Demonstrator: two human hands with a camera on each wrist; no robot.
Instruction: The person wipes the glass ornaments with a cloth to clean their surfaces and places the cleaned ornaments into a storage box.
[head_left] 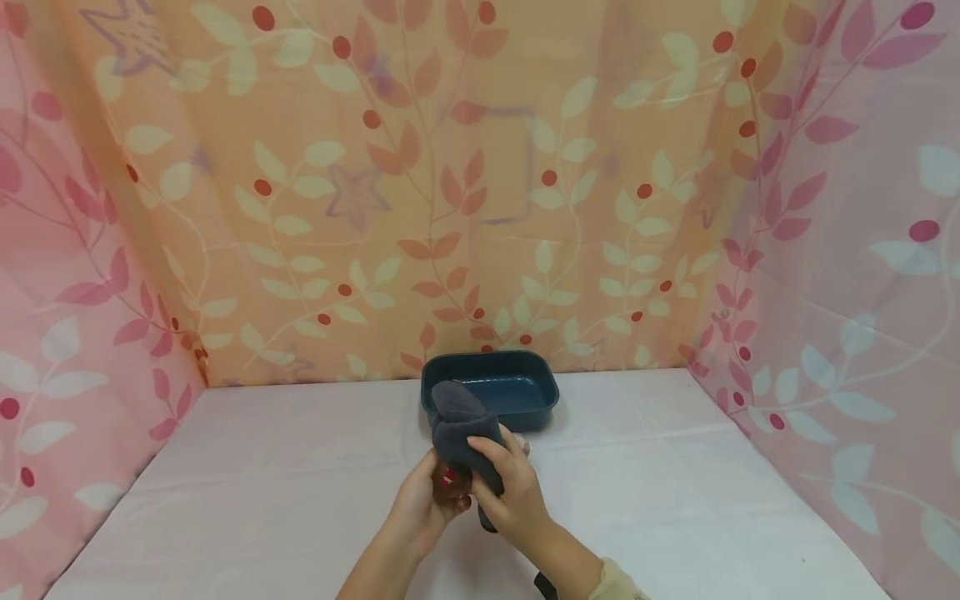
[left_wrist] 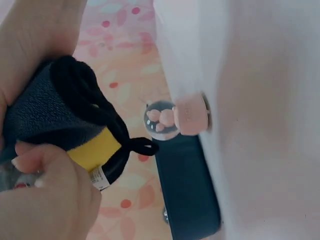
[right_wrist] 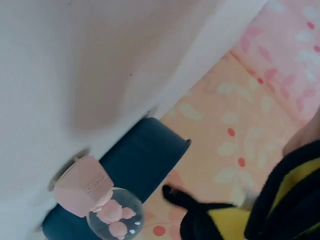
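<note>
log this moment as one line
left hand: holds partly hidden object with red; right hand: grips dark cloth; pink snow globe: on table, in front of blue bin

The cloth (head_left: 463,440) is dark grey and yellow, the tub (head_left: 531,420) dark teal, the backdrop (head_left: 457,167) leaf-patterned orange.

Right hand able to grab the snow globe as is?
Probably not without letting go: the right hand holds the dark gray cloth. The snow globe beyond it otherwise looks unblocked.
</note>
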